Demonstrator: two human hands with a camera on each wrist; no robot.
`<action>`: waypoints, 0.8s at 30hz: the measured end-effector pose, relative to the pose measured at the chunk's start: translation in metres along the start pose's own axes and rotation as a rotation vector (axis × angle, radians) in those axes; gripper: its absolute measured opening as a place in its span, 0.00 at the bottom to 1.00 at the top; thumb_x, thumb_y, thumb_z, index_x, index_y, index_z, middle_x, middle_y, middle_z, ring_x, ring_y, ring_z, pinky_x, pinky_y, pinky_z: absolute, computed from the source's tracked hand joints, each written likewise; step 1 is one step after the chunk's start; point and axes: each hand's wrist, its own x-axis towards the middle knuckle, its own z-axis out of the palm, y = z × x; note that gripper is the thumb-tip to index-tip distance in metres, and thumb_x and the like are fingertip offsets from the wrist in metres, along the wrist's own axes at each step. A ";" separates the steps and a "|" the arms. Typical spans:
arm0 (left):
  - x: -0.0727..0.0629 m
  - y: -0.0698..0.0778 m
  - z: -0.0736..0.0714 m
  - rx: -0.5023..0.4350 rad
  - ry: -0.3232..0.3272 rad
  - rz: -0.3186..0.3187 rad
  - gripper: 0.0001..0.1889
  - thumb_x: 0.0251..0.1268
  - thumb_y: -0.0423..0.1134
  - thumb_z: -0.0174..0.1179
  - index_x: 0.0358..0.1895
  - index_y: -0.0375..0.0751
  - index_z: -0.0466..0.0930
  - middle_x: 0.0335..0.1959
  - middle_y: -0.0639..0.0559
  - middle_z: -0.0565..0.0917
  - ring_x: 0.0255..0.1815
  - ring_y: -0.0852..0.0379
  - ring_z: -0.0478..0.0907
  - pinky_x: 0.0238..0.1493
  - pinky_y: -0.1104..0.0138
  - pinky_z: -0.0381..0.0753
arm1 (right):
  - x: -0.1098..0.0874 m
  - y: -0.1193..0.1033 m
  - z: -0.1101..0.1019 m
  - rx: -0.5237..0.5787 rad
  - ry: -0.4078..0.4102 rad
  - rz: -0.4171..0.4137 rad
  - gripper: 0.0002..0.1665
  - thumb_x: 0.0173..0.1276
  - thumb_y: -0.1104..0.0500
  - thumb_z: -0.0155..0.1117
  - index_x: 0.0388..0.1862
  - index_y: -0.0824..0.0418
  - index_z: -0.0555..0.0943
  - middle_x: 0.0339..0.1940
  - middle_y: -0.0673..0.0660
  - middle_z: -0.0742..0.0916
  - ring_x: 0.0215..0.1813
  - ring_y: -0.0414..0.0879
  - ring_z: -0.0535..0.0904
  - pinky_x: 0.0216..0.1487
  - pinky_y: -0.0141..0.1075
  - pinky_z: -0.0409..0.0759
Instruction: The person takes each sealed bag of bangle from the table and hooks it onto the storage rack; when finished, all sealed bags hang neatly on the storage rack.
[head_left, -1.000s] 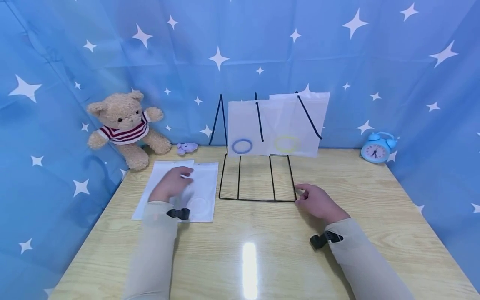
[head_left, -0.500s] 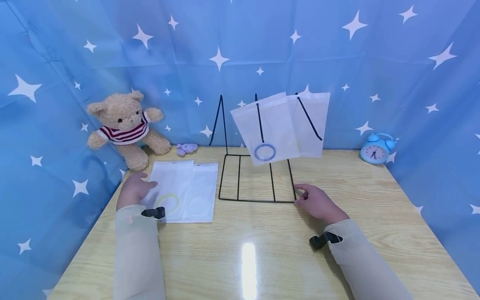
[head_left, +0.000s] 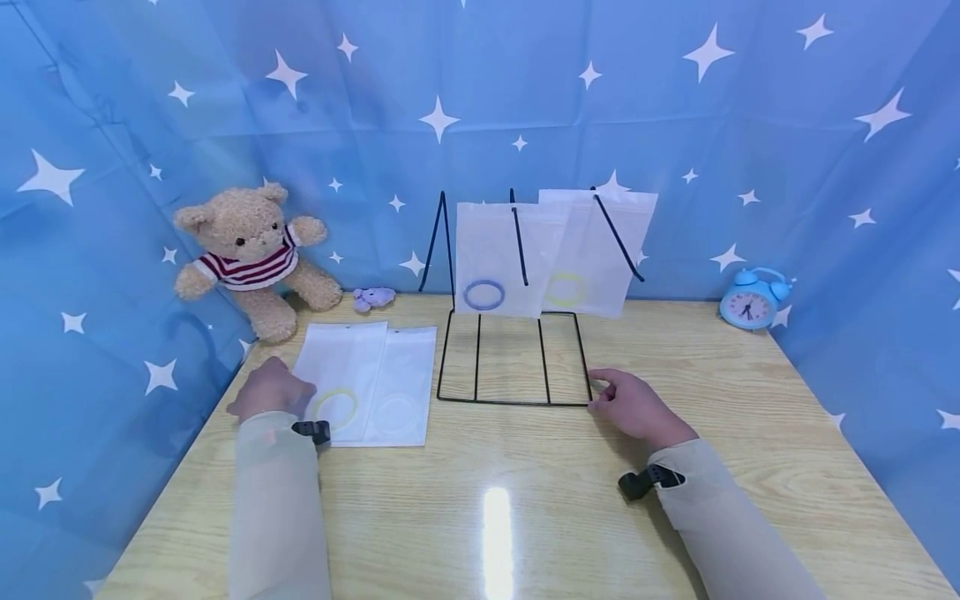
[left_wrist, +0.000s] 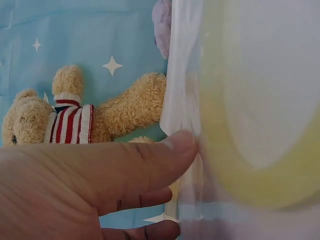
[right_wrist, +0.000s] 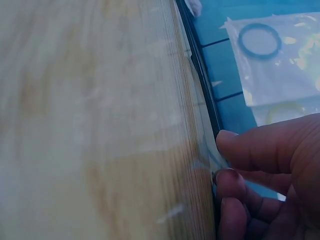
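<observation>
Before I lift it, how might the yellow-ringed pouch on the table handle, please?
The pouch looks thin, so probably floppy and light; it lies flat, so rolling seems unlikely; overlapping the neighbouring pouch, it might drag that.

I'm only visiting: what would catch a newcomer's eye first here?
Probably the fluffy tan teddy bear in its red-striped shirt, at the back left of the pale wooden table. Next, perhaps, the black wire rack at the centre, hung with translucent plastic bags. A round blue alarm clock stands back right.
</observation>
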 end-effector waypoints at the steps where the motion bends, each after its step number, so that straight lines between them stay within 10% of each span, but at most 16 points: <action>1: 0.000 0.000 0.001 0.013 0.001 0.006 0.39 0.71 0.49 0.63 0.74 0.22 0.62 0.70 0.21 0.70 0.70 0.17 0.66 0.67 0.17 0.49 | 0.000 0.000 0.000 -0.002 0.001 -0.001 0.37 0.76 0.60 0.64 0.80 0.66 0.67 0.40 0.57 0.83 0.33 0.49 0.73 0.33 0.40 0.72; 10: 0.002 -0.001 0.003 -0.026 0.005 0.023 0.40 0.70 0.44 0.64 0.76 0.24 0.59 0.72 0.23 0.69 0.71 0.20 0.66 0.69 0.18 0.46 | 0.000 0.000 0.002 0.000 0.000 -0.003 0.37 0.75 0.59 0.65 0.80 0.67 0.68 0.42 0.59 0.84 0.36 0.49 0.75 0.35 0.41 0.73; 18: 0.007 -0.003 -0.003 -0.269 -0.048 0.024 0.37 0.73 0.35 0.52 0.83 0.32 0.51 0.78 0.25 0.62 0.71 0.28 0.65 0.70 0.36 0.69 | 0.000 0.001 0.002 -0.026 0.003 -0.002 0.37 0.75 0.58 0.65 0.79 0.67 0.69 0.43 0.59 0.85 0.38 0.49 0.77 0.36 0.40 0.75; 24: 0.008 0.000 -0.009 -0.276 -0.046 0.087 0.29 0.75 0.33 0.46 0.78 0.32 0.59 0.75 0.25 0.64 0.64 0.31 0.68 0.61 0.40 0.74 | 0.001 0.002 0.002 -0.034 0.007 0.006 0.36 0.76 0.58 0.65 0.79 0.66 0.69 0.44 0.59 0.85 0.39 0.49 0.77 0.36 0.40 0.75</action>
